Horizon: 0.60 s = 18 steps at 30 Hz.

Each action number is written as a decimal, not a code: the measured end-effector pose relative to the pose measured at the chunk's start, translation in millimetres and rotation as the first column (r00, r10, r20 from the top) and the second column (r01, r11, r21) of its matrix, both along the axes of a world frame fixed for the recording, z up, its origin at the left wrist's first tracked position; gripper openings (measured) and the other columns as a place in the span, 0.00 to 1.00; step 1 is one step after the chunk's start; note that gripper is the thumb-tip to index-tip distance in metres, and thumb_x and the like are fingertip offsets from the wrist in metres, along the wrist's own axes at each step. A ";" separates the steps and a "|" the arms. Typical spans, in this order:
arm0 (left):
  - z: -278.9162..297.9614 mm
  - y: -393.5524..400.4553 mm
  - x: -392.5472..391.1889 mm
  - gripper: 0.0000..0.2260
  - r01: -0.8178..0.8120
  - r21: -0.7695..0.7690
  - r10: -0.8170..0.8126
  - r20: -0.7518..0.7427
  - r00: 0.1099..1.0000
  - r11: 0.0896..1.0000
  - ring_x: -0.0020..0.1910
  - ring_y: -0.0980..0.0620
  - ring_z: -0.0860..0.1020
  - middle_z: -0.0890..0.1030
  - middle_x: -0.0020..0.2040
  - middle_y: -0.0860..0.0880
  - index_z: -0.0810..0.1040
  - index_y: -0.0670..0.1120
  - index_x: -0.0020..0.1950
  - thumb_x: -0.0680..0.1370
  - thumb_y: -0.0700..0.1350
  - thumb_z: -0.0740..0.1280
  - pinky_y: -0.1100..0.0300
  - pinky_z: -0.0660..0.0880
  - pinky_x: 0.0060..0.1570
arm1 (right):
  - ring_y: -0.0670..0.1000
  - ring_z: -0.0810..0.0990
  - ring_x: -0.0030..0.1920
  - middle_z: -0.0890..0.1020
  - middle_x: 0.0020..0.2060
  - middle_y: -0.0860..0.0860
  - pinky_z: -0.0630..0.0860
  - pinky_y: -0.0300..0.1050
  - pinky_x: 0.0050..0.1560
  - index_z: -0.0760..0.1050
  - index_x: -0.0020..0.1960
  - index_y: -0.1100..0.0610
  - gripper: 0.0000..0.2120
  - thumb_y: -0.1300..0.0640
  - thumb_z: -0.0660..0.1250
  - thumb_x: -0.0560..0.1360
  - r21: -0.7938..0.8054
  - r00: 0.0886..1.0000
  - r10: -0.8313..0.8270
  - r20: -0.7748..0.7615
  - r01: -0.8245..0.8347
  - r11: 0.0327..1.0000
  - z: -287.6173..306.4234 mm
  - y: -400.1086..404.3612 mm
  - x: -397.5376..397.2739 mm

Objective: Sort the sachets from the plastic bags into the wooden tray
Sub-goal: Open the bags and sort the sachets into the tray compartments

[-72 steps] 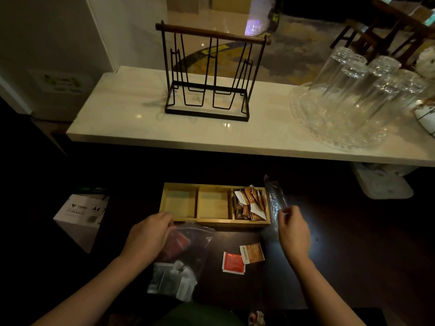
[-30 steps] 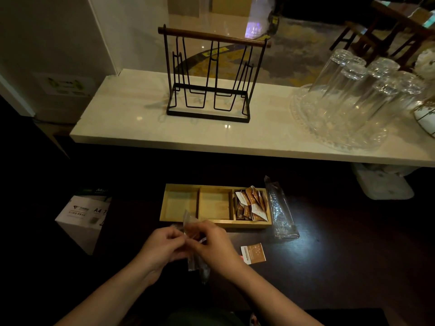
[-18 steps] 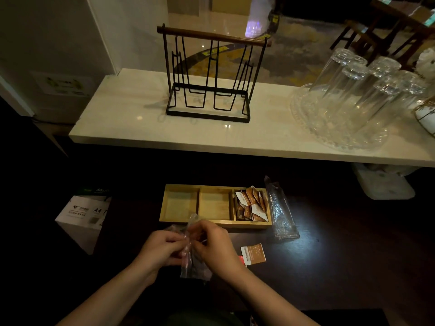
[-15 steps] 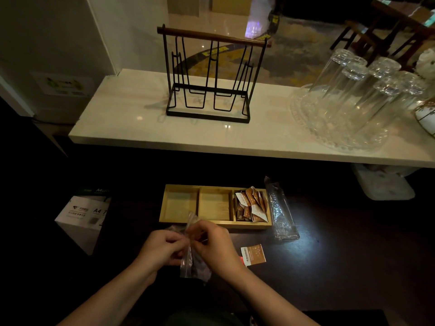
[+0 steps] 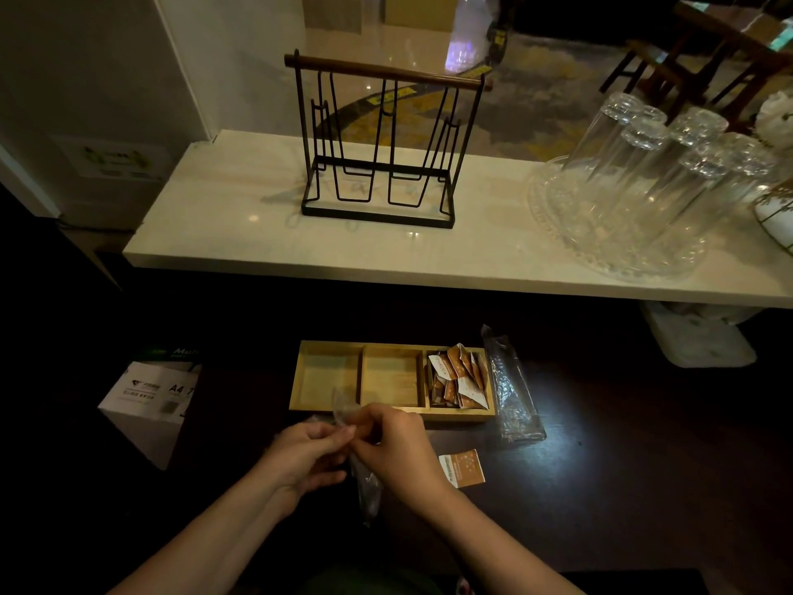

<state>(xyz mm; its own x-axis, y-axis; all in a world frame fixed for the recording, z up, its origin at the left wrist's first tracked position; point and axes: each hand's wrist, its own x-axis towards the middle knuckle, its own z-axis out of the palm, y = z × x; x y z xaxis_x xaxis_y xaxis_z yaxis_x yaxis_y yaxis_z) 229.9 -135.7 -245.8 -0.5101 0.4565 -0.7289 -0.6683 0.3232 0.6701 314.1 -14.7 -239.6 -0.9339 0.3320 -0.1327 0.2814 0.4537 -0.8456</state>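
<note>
A clear plastic bag (image 5: 364,487) hangs between my hands just in front of the wooden tray (image 5: 390,416). My left hand (image 5: 307,459) and my right hand (image 5: 397,448) both pinch its top edge, fingertips close together. Dark contents show in the bag's lower part. The tray has three compartments: the left and middle ones are bare, the right one holds several brown sachets (image 5: 457,375). One brown sachet (image 5: 462,468) lies on the dark table beside my right wrist. An empty clear bag (image 5: 510,392) lies against the tray's right end.
A white A4 paper box (image 5: 150,405) sits at the left, below the table's edge. Behind the tray runs a pale marble shelf (image 5: 240,234) with a black wire rack (image 5: 379,148) and a glass tray of upturned glasses (image 5: 643,182). A white lid-like object (image 5: 703,341) lies under the shelf at right.
My right hand left the empty bag by the tray and joined my left hand on the other bag, which was lifted off the table. The red sachet is now hidden behind my hands.
</note>
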 end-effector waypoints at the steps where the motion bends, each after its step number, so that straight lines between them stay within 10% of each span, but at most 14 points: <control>1: -0.8 0.1 0.1 0.04 -0.008 0.011 0.007 0.017 1.000 1.000 0.36 0.52 0.76 0.78 0.33 0.47 0.78 0.41 0.44 0.73 0.41 0.70 0.63 0.77 0.28 | 0.30 0.75 0.39 0.76 0.36 0.37 0.70 0.23 0.39 0.80 0.54 0.55 0.09 0.58 0.68 0.75 0.000 1.000 -0.005 0.015 0.005 1.000 0.0 1.6 0.6; 11: -2.9 1.3 2.2 0.04 -0.024 0.088 0.021 0.034 0.999 0.996 0.38 0.50 0.79 0.79 0.37 0.45 0.77 0.43 0.43 0.76 0.41 0.64 0.59 0.77 0.30 | 0.37 0.76 0.37 0.76 0.36 0.41 0.71 0.25 0.36 0.80 0.52 0.57 0.08 0.58 0.67 0.75 -0.108 0.989 -0.126 0.071 0.134 0.985 -0.5 -3.8 -7.8; 18: 1.9 11.4 15.4 0.09 -0.071 -0.017 0.068 -0.142 0.988 0.997 0.40 0.48 0.80 0.81 0.40 0.44 0.78 0.43 0.44 0.79 0.43 0.60 0.59 0.74 0.28 | 0.51 0.77 0.58 0.78 0.58 0.54 0.76 0.39 0.56 0.73 0.63 0.56 0.18 0.63 0.65 0.74 -0.023 0.996 0.036 0.078 -0.035 0.999 -1.3 -10.9 -7.1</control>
<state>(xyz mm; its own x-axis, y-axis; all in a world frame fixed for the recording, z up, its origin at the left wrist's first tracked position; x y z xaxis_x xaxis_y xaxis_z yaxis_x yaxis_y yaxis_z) 245.3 -124.3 -243.8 -0.6387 0.4011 -0.6567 -0.5885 0.2953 0.7527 307.0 -25.6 -240.9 -0.9315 0.2951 -0.2124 0.3310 0.4462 -0.8315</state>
